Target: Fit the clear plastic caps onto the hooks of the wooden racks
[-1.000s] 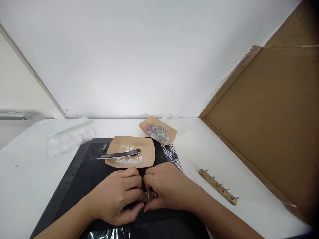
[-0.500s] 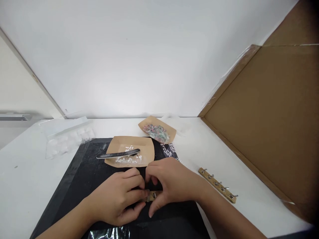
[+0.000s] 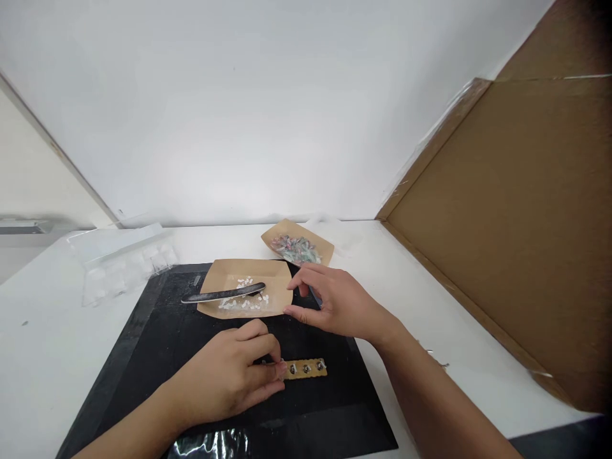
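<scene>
White wall (image 3: 248, 127) fills the background above a white bench (image 3: 38, 338), with a black mat (image 3: 306, 417) spread before us. On the mat, our left hand (image 3: 234, 370) has its thumb and fingers closed on the left end of a narrow wooden strip (image 3: 299, 370). The strip lies crosswise near the mat's middle: pale tan, flat, with small round silvery metal fittings in a row, three of them clear to see; our fingers hide the left end. Something small and clear shows at those fingertips, too blurred to make out. Our right hand (image 3: 337, 299) is open, thumb apart from curved fingers, at the right edge of a tan paper tray (image 3: 280, 274); we cannot tell whether it touches. Small white pieces (image 3: 246, 305) lie scattered inside, and a dark, slim file (image 3: 222, 296) rests across the tray's left side. Behind, a second tray (image 3: 326, 248) holds a colourful heap in clear plastic. Left stands a transparent case (image 3: 124, 261); right, a brown cardboard panel (image 3: 526, 223).
</scene>
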`<action>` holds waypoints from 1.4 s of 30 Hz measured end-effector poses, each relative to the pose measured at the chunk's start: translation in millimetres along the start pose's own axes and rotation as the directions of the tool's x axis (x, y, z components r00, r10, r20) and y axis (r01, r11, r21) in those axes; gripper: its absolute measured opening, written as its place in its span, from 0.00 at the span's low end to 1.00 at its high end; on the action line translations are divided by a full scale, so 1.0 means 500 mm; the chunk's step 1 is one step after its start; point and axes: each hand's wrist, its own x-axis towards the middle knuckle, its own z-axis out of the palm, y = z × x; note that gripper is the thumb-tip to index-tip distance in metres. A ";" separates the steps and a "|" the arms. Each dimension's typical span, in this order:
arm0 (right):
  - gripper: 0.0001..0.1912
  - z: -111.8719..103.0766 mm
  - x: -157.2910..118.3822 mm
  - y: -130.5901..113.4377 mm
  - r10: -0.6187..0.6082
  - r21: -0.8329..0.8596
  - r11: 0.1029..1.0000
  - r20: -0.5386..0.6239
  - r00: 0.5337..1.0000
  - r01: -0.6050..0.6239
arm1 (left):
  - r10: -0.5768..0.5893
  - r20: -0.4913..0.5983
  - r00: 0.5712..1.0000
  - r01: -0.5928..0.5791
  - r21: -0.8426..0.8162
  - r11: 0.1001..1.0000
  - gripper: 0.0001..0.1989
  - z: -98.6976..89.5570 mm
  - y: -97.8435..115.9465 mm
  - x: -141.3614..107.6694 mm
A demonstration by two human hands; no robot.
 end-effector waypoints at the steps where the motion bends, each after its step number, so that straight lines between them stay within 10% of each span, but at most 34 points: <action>1: 0.16 0.000 0.000 -0.002 0.001 -0.010 1.000 0.003 1.000 -0.001 | -0.005 0.005 1.000 0.005 -0.005 1.000 0.04 0.000 0.001 0.001; 15: 0.19 0.009 0.003 -0.002 0.022 -0.102 0.995 0.064 0.998 -0.015 | -0.007 -0.007 1.000 0.007 0.022 1.000 0.06 -0.003 0.007 0.004; 42: 0.14 0.022 0.019 0.055 0.242 -0.141 0.954 -0.164 0.956 -0.265 | 0.078 -0.074 0.994 -0.069 0.117 0.991 0.15 -0.014 0.006 0.000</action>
